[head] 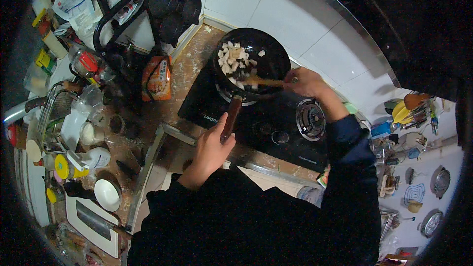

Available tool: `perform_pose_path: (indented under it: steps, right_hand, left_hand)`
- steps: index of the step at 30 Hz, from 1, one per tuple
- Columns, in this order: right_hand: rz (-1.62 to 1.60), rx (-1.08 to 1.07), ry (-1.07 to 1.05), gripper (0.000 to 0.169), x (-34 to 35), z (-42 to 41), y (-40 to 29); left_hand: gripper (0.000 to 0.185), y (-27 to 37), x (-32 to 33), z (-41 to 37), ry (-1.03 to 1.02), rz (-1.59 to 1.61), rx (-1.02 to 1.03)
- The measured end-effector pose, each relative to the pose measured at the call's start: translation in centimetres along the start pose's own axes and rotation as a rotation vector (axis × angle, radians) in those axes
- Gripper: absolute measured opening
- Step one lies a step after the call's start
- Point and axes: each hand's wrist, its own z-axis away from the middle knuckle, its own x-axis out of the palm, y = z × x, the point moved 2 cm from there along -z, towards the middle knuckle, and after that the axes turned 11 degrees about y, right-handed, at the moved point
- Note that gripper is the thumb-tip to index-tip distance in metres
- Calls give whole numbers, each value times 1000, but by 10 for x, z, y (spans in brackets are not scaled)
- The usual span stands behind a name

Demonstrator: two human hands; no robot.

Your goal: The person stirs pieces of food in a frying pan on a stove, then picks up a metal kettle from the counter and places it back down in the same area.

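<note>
My left hand [214, 147] grips the dark wooden handle [232, 118] of a black frying pan [271, 48]. The pan rests on the left burner of a black glass gas hob [258, 133]. Pale diced pieces of food [231, 57] lie mostly in the pan's left half, with a few apart from the heap. My right hand [305, 82] holds a wooden spatula or spoon [268, 82], its blurred tip down among the pieces at the near side of the pan.
The right burner [310, 120] is uncovered. An orange food packet [158, 79] stands left of the hob. Further left are a white bowl [107, 195], a yellow-lidded jar [63, 166] and a wire rack [50, 118]. A white tiled wall [295, 18] rises behind the pan.
</note>
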Motion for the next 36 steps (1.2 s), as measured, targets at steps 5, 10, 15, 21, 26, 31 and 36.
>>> perform_pose_path:
  steps: [5,10,15,21,26,31,36]
  right_hand:
    - [-42,1,30,30,9,12,-6]
    - [-127,16,189,29,21,-1,-38]
    - [8,-1,2,29,4,10,-27]
    - [-46,62,79,31,10,7,-37]
    - [-29,8,23,32,8,13,-31]
    - [-57,-12,120,26,11,13,-35]
    - [13,12,27,27,13,15,-28]
  left_hand:
    - [60,1,-1,-2,-96,-1,-97]
    - [61,4,-7,-4,-109,-47,-70]
    - [61,4,-3,-4,-96,23,-94]
    - [61,5,-6,-6,-111,-33,-73]
    - [60,8,-7,-4,-96,18,-56]
    - [59,8,-6,-2,-118,-52,-75]
    - [59,4,-2,-2,-47,26,-48]
